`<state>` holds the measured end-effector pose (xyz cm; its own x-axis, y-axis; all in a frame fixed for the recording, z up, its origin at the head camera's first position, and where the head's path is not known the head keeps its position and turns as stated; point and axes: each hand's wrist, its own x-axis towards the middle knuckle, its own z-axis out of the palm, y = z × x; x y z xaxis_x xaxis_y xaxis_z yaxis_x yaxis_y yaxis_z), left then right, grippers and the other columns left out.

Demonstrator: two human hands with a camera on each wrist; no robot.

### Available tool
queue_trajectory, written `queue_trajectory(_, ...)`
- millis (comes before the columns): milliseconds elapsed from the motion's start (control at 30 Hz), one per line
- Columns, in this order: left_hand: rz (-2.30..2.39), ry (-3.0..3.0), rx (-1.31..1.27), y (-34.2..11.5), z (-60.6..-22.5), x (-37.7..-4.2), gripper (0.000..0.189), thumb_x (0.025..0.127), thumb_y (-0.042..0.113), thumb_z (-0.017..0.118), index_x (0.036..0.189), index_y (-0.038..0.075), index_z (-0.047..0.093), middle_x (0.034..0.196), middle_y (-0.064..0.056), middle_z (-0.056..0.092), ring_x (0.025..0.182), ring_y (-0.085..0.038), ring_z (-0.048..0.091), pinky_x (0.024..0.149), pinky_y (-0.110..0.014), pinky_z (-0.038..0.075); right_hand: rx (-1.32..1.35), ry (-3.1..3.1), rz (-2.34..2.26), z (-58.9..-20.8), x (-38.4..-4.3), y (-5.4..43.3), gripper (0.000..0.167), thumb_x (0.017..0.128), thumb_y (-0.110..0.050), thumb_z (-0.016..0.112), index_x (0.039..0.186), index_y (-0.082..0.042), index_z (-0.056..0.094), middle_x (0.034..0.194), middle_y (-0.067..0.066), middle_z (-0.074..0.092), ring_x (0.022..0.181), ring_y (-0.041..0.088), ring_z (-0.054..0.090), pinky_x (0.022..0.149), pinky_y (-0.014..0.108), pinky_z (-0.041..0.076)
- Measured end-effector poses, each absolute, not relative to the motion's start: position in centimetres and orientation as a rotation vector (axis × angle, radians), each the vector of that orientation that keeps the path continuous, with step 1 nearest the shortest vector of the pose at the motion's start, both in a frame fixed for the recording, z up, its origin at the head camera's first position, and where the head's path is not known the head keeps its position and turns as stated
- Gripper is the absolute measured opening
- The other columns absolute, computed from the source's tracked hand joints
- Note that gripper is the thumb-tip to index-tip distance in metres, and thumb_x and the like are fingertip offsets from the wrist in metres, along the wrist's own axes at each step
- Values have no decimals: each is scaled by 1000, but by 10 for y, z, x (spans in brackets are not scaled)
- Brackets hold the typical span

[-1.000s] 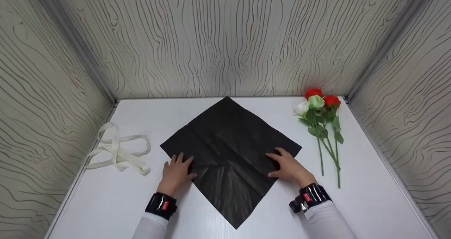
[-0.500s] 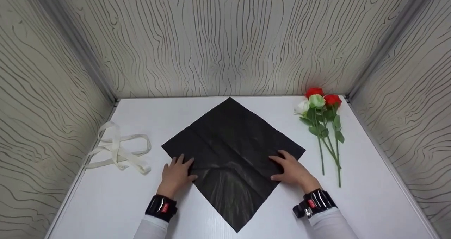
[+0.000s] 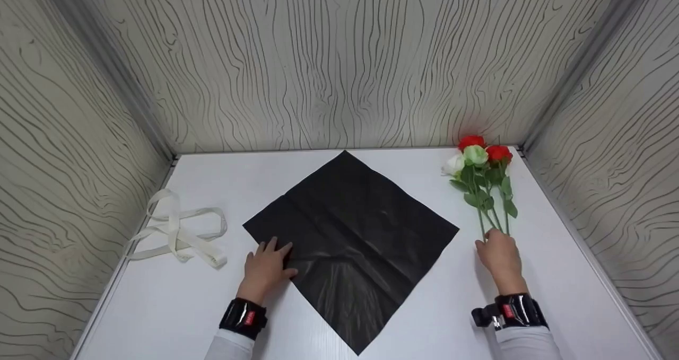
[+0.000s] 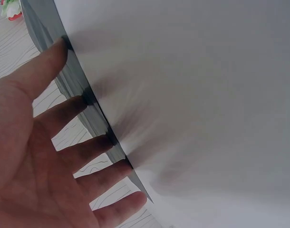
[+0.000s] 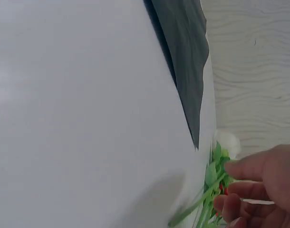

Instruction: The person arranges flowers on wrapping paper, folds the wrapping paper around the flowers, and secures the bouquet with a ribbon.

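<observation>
In the head view, a square black sheet [image 3: 355,233] lies turned like a diamond, creased across its lower half. My left hand [image 3: 265,267] rests on its lower left edge with fingers spread; in the left wrist view the fingertips [image 4: 104,142] touch the sheet's edge. On the right lie several artificial roses [image 3: 480,190], red, white and pale green, with leafy green stems. My right hand [image 3: 501,256] is over the lower stems, hiding their ends. In the right wrist view its thumb and loosely bent fingers stand apart around the stems [image 5: 195,209].
A cream ribbon [image 3: 177,227] lies in loose loops near the left edge of the white table [image 3: 159,296]. Wood-patterned panels [image 3: 339,63] rise behind the table and along both sides.
My right hand has left the sheet's right edge and moved right to the rose stems. My left hand stays on the sheet. The roses have not visibly moved.
</observation>
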<state>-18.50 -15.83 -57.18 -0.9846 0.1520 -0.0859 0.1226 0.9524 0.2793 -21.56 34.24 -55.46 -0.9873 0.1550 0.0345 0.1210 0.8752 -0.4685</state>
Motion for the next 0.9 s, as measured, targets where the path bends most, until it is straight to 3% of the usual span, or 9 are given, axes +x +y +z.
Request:
queue_trajectory(100, 421, 2994, 203, -159, -571, -186, 63, 84, 39, 77, 137, 11, 58, 143, -28, 44, 130, -51, 40, 98, -68, 35, -294, -3036, 776, -558, -212, 353, 24, 90, -9, 63, 83, 13, 60, 75, 29, 62, 67, 39, 62, 59, 49, 50)
queue_trajectory(233, 432, 2988, 196, -159, -570, -187, 63, 83, 38, 77, 137, 11, 58, 144, -28, 43, 130, -51, 40, 99, -68, 34, -301, -3075, 815, -566, -210, 358, 24, 90, -10, 63, 71, 4, 60, 66, 18, 61, 60, 28, 58, 53, 43, 48)
queue_trajectory(500, 460, 2980, 193, -158, -571, -186, 63, 83, 38, 78, 137, 11, 59, 144, -28, 43, 130, -52, 39, 98, -69, 34, -301, -3071, 797, -569, -215, 362, 21, 88, 1, 51, 69, 5, 57, 67, 21, 58, 63, 32, 58, 55, 46, 49)
queue_trajectory(733, 450, 3002, 200, -157, -571, -185, 63, 82, 38, 78, 136, 11, 59, 143, -28, 44, 129, -51, 41, 97, -68, 36, -330, -3054, 862, -562, -218, 359, 23, 88, 2, 47, 69, 6, 59, 66, 18, 59, 61, 29, 56, 51, 38, 46)
queue_trajectory(900, 437, 3016, 214, -156, -570, -185, 62, 82, 37, 79, 134, 10, 60, 141, -28, 46, 127, -52, 42, 95, -68, 37, -306, -2956, 974, -552, -220, 348, 20, 91, -4, 50, 85, 12, 61, 67, 16, 63, 59, 25, 60, 52, 33, 46)
